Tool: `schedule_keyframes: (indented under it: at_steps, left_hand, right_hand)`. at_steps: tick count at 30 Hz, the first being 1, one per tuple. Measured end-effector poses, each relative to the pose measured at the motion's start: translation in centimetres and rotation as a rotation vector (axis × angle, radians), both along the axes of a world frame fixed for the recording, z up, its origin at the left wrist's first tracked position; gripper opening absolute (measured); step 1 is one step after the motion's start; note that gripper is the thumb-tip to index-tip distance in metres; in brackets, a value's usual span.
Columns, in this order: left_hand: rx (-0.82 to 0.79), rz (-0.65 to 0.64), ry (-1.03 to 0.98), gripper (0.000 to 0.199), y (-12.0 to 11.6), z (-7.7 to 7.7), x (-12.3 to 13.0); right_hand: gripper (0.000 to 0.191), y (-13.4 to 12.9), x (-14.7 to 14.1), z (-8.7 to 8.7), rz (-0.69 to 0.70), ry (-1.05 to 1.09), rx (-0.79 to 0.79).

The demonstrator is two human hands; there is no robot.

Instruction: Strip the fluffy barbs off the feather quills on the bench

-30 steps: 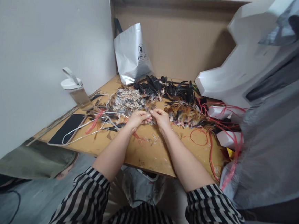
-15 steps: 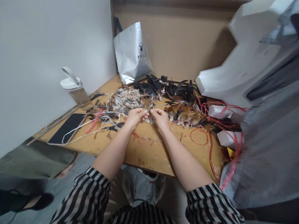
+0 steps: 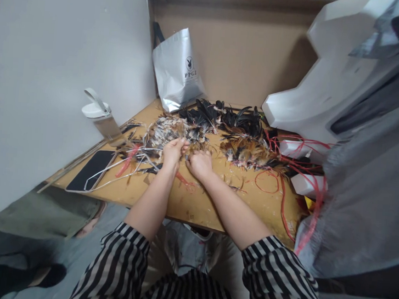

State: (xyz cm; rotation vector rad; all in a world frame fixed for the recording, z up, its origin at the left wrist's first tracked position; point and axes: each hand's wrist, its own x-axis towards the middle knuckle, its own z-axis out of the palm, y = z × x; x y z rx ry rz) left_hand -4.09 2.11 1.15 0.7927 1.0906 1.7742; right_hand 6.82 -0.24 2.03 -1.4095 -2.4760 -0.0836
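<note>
Both of my hands are close together at the middle of the table. My left hand [image 3: 173, 153] has its fingers pinched, and what they hold is too small to make out. Beside it, my right hand [image 3: 199, 163] is closed with its knuckles up, against a small tuft of brown feathers [image 3: 199, 147]. Behind my left hand lies a heap of pale speckled feathers [image 3: 164, 130]. Black feathers [image 3: 241, 120] lie along the back, and bundled brown feathers [image 3: 251, 152] sit right of my hands.
A phone [image 3: 90, 171] and a lidded cup [image 3: 103, 121] stand at the left. A silver bag [image 3: 178, 74] leans at the back. Red strings [image 3: 281, 206] hang at the right edge of the wooden table [image 3: 195, 209]. Another person's legs [image 3: 49, 213] show at lower left.
My right hand has moved left and slightly down, turning knuckles up. My left hand has shifted a little left and up. The brown tuft now shows behind my right hand.
</note>
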Motion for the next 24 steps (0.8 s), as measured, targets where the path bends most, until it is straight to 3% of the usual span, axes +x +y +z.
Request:
schedule_keyframes:
  at_steps: [3,6,11,14,16,20,24]
  left_hand:
    - [0.005,-0.01,-0.002,0.025,0.0,-0.1,0.0]
    - [0.016,-0.007,-0.005,0.025,0.0,-0.1,0.0]
    - [0.01,-0.041,-0.057,0.022,-0.3,0.1,0.3]
    - [-0.062,-0.18,-0.122,0.017,-0.7,0.3,0.8]
    - [-0.117,-0.309,-0.166,0.015,-0.9,0.3,1.1]
    - [-0.159,-0.442,-0.228,0.009,-1.2,0.4,1.7]
    - [-0.161,-0.452,-0.244,0.006,-1.2,0.3,1.8]
  right_hand:
    - [0.03,0.2,-0.1,-0.1,0.005,-0.025,0.001]
    - [0.027,0.6,0.4,-0.2,-0.058,0.099,-0.02]
    - [0.024,1.6,1.8,-0.1,-0.125,0.805,-0.233]
    - [0.024,2.0,2.1,0.0,-0.112,1.25,-0.391]
    - [0.024,2.1,2.1,-0.1,-0.083,1.439,-0.439]
    - [0.021,2.2,2.0,-0.5,-0.012,1.539,-0.411]
    - [0.019,2.7,2.1,-1.2,0.002,1.416,-0.285]
